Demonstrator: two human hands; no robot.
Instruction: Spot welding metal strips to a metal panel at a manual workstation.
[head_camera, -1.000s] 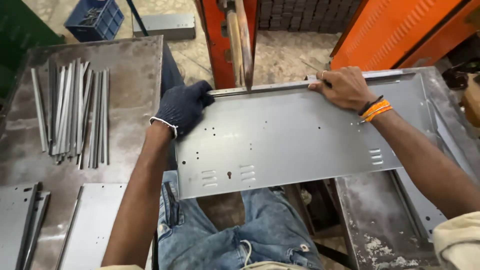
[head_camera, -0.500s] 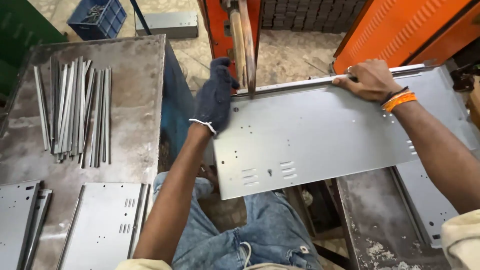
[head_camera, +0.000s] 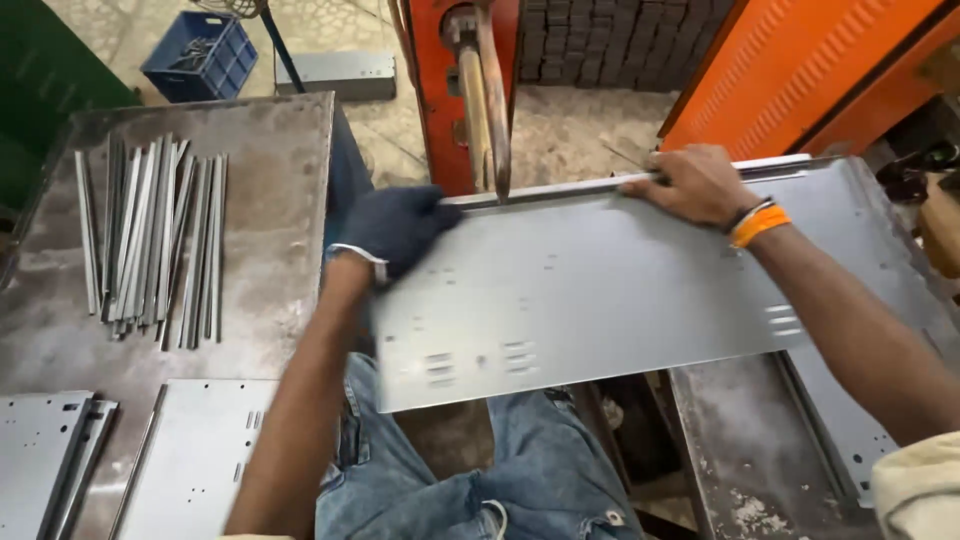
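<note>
The metal sheet (head_camera: 620, 300) is held flat above the lap, its far edge under the orange machine's arm (head_camera: 487, 100). The gloved left hand (head_camera: 395, 230) is closed on the sheet's far left corner. The bare right hand (head_camera: 695, 185) is curled over the far edge, fingers (head_camera: 650, 180) gripping the rim. Metal strips (head_camera: 150, 240) lie on the left table (head_camera: 270, 180).

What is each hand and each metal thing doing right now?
Left hand: gloved, gripping the panel's left edge.
Right hand: bare, pressing the strip onto the panel's top edge.
Panel: held flat under the machine's arms.
Rods: lying loose on the table.
</note>
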